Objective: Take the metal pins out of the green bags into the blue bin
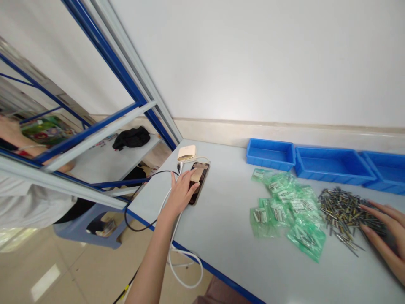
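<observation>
My left hand point(182, 189) lies with fingers stretched out over a smartphone point(200, 185), its fingertips at the lit screen. The phone lies flat on the grey table. At the right edge, my right hand point(387, 234) has its fingers apart beside a heap of slim metal pins point(343, 211), touching or nearly touching it. What lies under that palm is partly hidden; something dark shows there. Left of the heap are several green plastic bags point(299, 207) with small metal pieces inside.
Three blue bins point(333, 164) line the wall side. A cream-coloured power bank-like box point(187, 153) with cables stands behind the phone. A white cable point(199, 274) hangs off the front edge. Left, a blue-and-grey frame point(104, 46) separates another person's bench point(104, 158); that person's arm point(28, 145) shows.
</observation>
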`<state>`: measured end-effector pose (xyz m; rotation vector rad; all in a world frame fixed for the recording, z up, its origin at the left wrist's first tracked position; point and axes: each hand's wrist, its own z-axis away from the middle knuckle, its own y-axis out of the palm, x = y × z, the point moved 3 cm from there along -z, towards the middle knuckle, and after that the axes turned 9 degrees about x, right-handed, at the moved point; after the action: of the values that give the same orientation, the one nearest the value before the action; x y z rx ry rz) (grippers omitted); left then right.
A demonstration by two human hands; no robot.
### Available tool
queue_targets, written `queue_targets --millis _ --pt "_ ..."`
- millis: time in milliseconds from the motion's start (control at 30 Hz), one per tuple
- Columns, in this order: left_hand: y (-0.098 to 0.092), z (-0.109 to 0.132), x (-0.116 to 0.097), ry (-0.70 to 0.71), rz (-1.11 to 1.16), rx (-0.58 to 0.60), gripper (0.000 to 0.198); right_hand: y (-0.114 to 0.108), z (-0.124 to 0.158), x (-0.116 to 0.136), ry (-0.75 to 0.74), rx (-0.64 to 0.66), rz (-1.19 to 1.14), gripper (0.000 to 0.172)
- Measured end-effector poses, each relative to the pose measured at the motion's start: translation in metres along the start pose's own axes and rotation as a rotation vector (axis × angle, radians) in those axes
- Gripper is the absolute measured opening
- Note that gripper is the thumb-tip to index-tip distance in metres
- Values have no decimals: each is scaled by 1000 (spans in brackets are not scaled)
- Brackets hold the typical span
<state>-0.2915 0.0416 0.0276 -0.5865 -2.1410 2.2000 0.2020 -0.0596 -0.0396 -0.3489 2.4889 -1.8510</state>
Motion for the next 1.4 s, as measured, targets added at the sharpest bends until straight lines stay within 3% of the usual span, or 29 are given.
queue_targets --millis 300,533,667,767,833,900,1000,1200,1400 --pt "-1 23 8 12 2 -45 45 -18 -8 23 -21 -33 -22 52" --pt "-2 35 5 29 -59 -33 39 -12 -6 23 25 27 19 58" --pt "-9 55 1 -8 -61 -195 36 -11 -5 25 91 57 9 53" --pt "-8 66 -3 -148 -23 -369 41 -14 -5 27 100 39 16 48" --pt "-3 66 -7 -290 6 -397 56 -15 -5 27 97 24 19 44" --pt "5 60 -12 -397 36 -344 73 -15 -6 26 87 6 8 40" --pt "17 50 -21 -437 44 -271 85 -14 -7 25 67 -22 -48 34" --pt "24 44 -16 -391 23 -402 75 -11 -10 20 54 -87 -160 25" --pt "5 46 -8 -473 -135 -371 81 -13 -13 18 81 -125 -231 18"
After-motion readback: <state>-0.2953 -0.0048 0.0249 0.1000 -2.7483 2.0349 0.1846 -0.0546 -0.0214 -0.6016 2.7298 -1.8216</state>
